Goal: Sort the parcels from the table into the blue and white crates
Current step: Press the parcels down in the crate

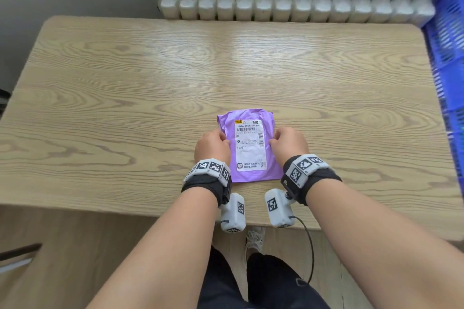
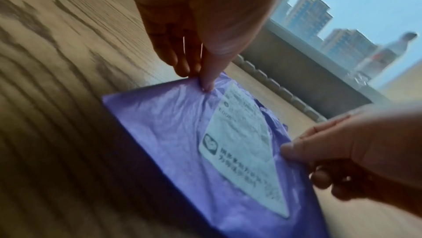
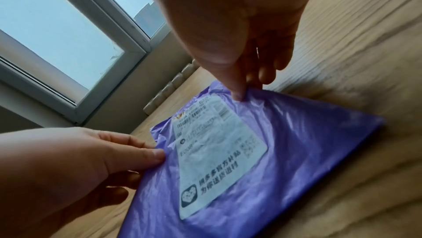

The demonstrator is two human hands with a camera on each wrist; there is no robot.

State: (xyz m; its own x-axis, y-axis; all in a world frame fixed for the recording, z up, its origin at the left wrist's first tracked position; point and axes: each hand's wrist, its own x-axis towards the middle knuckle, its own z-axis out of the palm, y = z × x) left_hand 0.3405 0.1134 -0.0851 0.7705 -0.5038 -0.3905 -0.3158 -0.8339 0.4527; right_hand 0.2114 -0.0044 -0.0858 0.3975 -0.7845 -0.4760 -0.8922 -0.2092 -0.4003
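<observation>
A purple parcel (image 1: pixel 251 148) lies flat on the counter (image 1: pixel 125 108), close to its near edge and about midway along it. It is a thin, rectangular mailer of glossy, crinkled plastic film, its far end puckered and uneven. A white shipping label (image 1: pixel 249 145) with barcodes and printed text covers most of its top face.

The left hand (image 1: pixel 212 145) grips the parcel's left edge: the thumb lies on top of the film and the fingers curl at the edge, bunching the plastic into small folds. The right hand (image 1: pixel 288 144) has the same pinching grip on the right edge, thumb on top beside the label. Both wrists carry black straps with grey marker blocks.

The counter is pale wood-grain laminate with rounded corners. Beyond its far edge runs a white ribbed radiator (image 1: pixel 296 4) below a window. A blue crate (image 1: pixel 449 57) of perforated plastic stands against the counter's right side, well apart from the parcel.
</observation>
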